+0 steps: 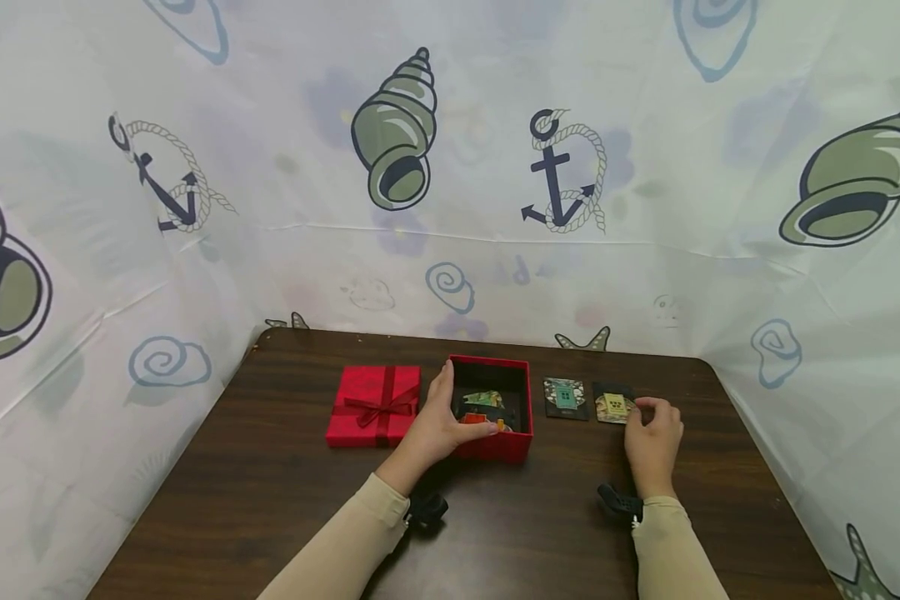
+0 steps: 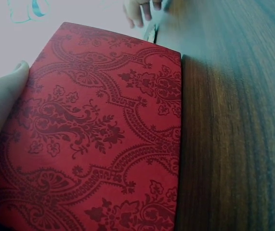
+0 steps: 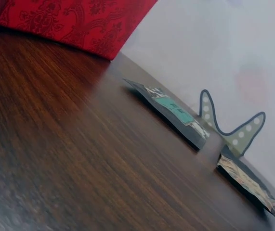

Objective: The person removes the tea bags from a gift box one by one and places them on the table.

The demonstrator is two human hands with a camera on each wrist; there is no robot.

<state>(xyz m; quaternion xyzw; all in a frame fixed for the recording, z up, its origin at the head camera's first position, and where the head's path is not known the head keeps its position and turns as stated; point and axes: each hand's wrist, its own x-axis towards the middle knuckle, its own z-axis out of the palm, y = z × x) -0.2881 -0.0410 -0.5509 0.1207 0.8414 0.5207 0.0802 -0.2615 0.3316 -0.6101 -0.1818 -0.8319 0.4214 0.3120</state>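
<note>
My left hand [image 1: 437, 423] grips an open red gift box [image 1: 504, 450], thumb over its front rim and fingers along its left side. In the left wrist view the thumb [image 2: 5, 98] lies at the edge of the patterned box wall [image 2: 89, 130]. Inside are several dark packets, one with a green label [image 1: 483, 399]. My right hand [image 1: 654, 446] is at the right edge of a black packet with a yellow label [image 1: 613, 404], its fingers loosely bent. A teal-labelled packet [image 1: 565, 398] lies between that one and the box. The right wrist view does not show the hand.
A red lid with a ribbon bow [image 1: 356, 385] lies left of the box on the dark wooden table [image 1: 285, 500]. A pale cloth [image 1: 480, 167] printed with shells and anchors hangs behind the table and along both sides.
</note>
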